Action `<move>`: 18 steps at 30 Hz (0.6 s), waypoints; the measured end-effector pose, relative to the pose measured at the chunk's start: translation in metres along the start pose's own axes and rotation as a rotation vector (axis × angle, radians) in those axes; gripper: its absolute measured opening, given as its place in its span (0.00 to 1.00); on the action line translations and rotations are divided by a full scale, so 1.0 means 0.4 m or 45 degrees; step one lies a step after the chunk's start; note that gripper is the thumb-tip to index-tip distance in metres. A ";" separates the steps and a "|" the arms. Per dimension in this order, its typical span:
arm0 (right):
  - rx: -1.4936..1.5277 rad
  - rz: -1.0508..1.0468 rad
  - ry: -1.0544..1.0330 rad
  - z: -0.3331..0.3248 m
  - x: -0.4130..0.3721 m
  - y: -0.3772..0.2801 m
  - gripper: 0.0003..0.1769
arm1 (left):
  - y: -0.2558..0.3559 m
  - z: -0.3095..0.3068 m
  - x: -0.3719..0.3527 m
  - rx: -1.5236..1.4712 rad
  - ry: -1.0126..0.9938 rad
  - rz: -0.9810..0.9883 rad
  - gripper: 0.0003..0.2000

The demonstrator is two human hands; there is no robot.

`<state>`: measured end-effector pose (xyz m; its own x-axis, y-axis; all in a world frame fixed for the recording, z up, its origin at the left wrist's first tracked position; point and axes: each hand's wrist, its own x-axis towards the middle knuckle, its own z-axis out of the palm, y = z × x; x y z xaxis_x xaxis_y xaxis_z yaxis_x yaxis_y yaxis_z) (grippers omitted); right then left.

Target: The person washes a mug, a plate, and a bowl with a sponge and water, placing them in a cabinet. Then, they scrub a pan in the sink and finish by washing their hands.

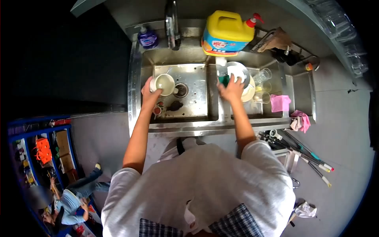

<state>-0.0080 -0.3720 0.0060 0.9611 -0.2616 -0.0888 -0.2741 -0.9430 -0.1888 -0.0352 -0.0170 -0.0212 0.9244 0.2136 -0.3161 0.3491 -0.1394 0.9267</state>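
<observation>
My left hand (149, 94) grips a cream mug (168, 81) by its side, its mouth facing up over the left basin (193, 106) near the drain. A thin metal handle shows just behind the mug's rim. Over the right basin, my right hand (232, 91) is open, thumb apart from the fingers. Its fingertips overlap a white bowl (241, 69), and a green scouring pad (224, 80) lies right by the thumb and index finger. Below the bowl is a pale yellowish dish (248, 91), partly hidden by the hand.
Several clear glasses (263, 75) and a pink cloth (280, 103) are in the right basin. Behind stand a faucet (171, 25), a purple soap bottle (147, 38) and a big yellow jug (227, 33). Dark food scraps (174, 106) lie near the drain. Another person (73, 203) is at lower left.
</observation>
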 end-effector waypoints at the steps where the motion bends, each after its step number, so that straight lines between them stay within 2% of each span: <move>1: 0.029 0.106 -0.210 0.007 -0.023 0.014 0.58 | 0.040 0.017 -0.035 -0.455 -0.180 -0.152 0.34; 3: 0.081 0.061 -0.174 0.078 -0.016 0.040 0.59 | 0.023 0.051 -0.042 -0.542 -0.233 -0.246 0.33; 5: 0.158 -0.038 -0.145 0.109 0.009 0.040 0.53 | 0.032 0.079 -0.059 -0.587 -0.353 -0.282 0.32; 7: 0.041 -0.054 -0.144 0.152 0.033 0.043 0.48 | 0.030 0.093 -0.062 -0.634 -0.446 -0.302 0.32; 9: 0.018 -0.072 -0.132 0.118 0.037 0.031 0.43 | 0.040 0.113 -0.067 -0.597 -0.417 -0.244 0.30; 11: 0.223 -0.182 -0.063 0.071 0.023 0.040 0.41 | 0.058 0.113 -0.070 -0.573 -0.500 -0.194 0.29; 12: 0.497 -0.345 -0.015 0.054 0.024 0.043 0.37 | 0.085 0.115 -0.082 -0.484 -0.488 -0.225 0.29; 13: 0.939 -0.385 -0.076 0.006 -0.001 0.006 0.38 | 0.115 0.114 -0.092 -0.396 -0.478 -0.248 0.29; 15: 0.972 -0.853 0.189 -0.060 -0.054 -0.111 0.33 | 0.078 0.114 -0.069 -0.382 -0.430 -0.300 0.28; 17: 0.625 -1.136 0.283 -0.150 -0.126 -0.223 0.25 | 0.097 0.105 -0.086 -0.350 -0.361 -0.379 0.27; 18: 0.597 -1.226 0.193 -0.150 -0.136 -0.256 0.22 | 0.101 0.094 -0.094 -0.339 -0.390 -0.409 0.29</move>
<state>-0.0302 -0.2737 0.0888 0.7654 0.4938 0.4127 0.6434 -0.6019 -0.4730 -0.0503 -0.0669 0.0206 0.7933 -0.0935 -0.6016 0.6087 0.1458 0.7799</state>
